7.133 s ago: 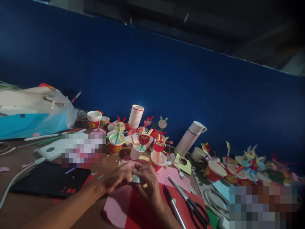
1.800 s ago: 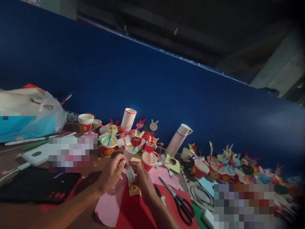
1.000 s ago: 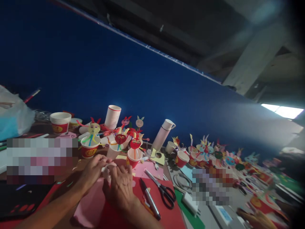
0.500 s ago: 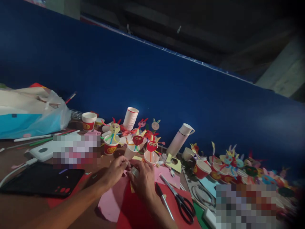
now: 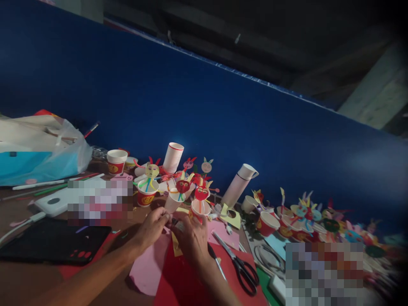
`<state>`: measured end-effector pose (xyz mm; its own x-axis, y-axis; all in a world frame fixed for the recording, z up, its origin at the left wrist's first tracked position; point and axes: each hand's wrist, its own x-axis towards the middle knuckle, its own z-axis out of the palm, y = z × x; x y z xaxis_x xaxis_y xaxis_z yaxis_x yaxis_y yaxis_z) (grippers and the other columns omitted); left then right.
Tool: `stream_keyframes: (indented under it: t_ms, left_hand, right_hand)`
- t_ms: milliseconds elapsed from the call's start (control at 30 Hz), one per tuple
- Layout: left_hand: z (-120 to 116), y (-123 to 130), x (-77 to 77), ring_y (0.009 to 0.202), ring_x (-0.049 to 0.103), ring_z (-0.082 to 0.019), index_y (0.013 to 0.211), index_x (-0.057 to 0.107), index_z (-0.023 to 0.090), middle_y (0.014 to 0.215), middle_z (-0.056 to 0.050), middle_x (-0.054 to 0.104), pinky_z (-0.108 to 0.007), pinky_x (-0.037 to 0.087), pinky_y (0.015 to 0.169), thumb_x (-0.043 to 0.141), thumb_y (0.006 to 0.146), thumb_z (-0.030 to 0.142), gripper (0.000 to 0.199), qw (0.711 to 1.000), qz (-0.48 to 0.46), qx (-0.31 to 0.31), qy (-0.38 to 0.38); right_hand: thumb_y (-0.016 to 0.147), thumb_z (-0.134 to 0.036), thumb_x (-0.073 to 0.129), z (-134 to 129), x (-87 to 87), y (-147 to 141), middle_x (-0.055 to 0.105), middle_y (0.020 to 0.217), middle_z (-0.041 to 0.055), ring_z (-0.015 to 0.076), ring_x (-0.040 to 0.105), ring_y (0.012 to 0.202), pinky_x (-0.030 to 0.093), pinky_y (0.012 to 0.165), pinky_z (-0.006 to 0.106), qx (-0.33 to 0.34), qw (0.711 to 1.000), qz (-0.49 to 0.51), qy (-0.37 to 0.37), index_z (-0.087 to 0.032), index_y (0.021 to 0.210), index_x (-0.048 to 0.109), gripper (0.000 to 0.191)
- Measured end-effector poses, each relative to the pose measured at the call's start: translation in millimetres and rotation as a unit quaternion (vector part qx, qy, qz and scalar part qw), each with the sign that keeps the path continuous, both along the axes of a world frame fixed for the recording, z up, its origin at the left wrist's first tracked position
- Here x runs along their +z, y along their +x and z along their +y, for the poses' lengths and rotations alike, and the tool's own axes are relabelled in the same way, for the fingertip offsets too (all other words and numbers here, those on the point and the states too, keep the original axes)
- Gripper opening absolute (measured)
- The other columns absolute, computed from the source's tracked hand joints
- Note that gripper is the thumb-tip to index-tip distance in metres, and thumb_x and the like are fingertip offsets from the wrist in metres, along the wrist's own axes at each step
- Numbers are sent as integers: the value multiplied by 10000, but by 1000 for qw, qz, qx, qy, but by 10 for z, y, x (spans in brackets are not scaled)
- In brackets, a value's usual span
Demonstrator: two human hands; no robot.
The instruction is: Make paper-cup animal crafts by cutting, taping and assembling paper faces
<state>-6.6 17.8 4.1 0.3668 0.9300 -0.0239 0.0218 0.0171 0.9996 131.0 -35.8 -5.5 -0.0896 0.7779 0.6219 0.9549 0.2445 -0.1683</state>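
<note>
My left hand (image 5: pixel 154 226) is closed, thumb and fingers pinched on something too small to make out. Close beside its fingertips, my right hand (image 5: pixel 192 238) has bent fingers over the same spot; what it holds is hidden. Below the hands lie pink paper (image 5: pixel 149 267), red paper (image 5: pixel 183 280) and a yellow strip. Just beyond them stand a white cup (image 5: pixel 174 202) and another cup (image 5: pixel 200 208), each with a red-faced paper figure. A pen (image 5: pixel 218 262) and black-handled scissors (image 5: pixel 244 270) lie right of my right hand.
A black tablet-like object (image 5: pixel 57 241) and a white power bank (image 5: pixel 57 200) lie left. Behind stand stacked cups (image 5: pixel 173 158) and a flask (image 5: pixel 237 187). Many cup figures crowd the right; a plastic bag (image 5: pixel 66 148) sits far left.
The whole view has shifted slightly. My right hand's fingers have spread and lifted a little, while my left hand keeps its pinch near them.
</note>
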Motion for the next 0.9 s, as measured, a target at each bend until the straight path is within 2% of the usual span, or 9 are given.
stream_keyframes:
  t_ms: [200, 333, 400, 500, 600, 767, 900]
  left_hand:
    - [85, -41, 19, 606, 576, -160, 659, 527, 165, 623, -5, 592, -236, 433, 523, 563, 650, 390, 228, 998, -36, -23, -49]
    - [122, -54, 60, 637, 588, -173, 641, 529, 162, 632, -19, 613, -242, 441, 540, 617, 612, 399, 255, 993, -51, -53, -94]
    - [143, -54, 45, 639, 588, -173, 633, 529, 162, 640, -21, 614, -237, 436, 528, 620, 611, 388, 244, 991, -65, -67, -100]
    - [161, -57, 11, 647, 581, -166, 655, 552, 161, 656, -12, 608, -232, 433, 527, 604, 648, 369, 214, 994, -66, -67, -60]
    - [146, -67, 12, 659, 572, -162, 687, 567, 165, 672, -8, 604, -236, 437, 547, 566, 700, 349, 184, 997, -48, -65, 2]
    - [78, -83, 64, 670, 561, -163, 709, 561, 173, 681, -12, 599, -250, 436, 587, 492, 761, 320, 170, 993, -33, -77, 86]
    - [21, -104, 88, 669, 550, -158, 733, 556, 178, 686, -11, 592, -247, 423, 612, 465, 789, 297, 160, 986, -20, -87, 142]
  right_hand:
    - [794, -340, 629, -1, -14, -44, 701, 821, 11, 213, 630, 803, 303, 878, 392, -25, 1000, -13, 12, -242, 970, 592, 205]
    - [757, -304, 617, 2, -31, -54, 682, 705, -3, 207, 624, 722, 339, 818, 389, -31, 999, -21, 21, -224, 800, 580, 98]
    - [755, -320, 602, -23, 12, -60, 678, 698, -1, 208, 624, 721, 342, 815, 388, -31, 999, -13, 11, -220, 790, 579, 107]
    - [790, -314, 559, -69, 117, -68, 687, 728, -5, 189, 633, 726, 347, 820, 352, -9, 999, 31, -28, -221, 777, 598, 102]
    - [842, -225, 478, -86, 187, -68, 693, 721, -21, 150, 638, 697, 358, 793, 296, 8, 996, 69, -46, -225, 733, 615, 175]
    - [803, -147, 454, -83, 181, -85, 667, 630, -34, 127, 619, 611, 380, 745, 250, 18, 993, 105, -49, -229, 797, 641, 205]
    - [772, -139, 442, -97, 175, -106, 632, 553, -40, 122, 573, 504, 390, 622, 226, 16, 991, 125, -53, -220, 795, 644, 219]
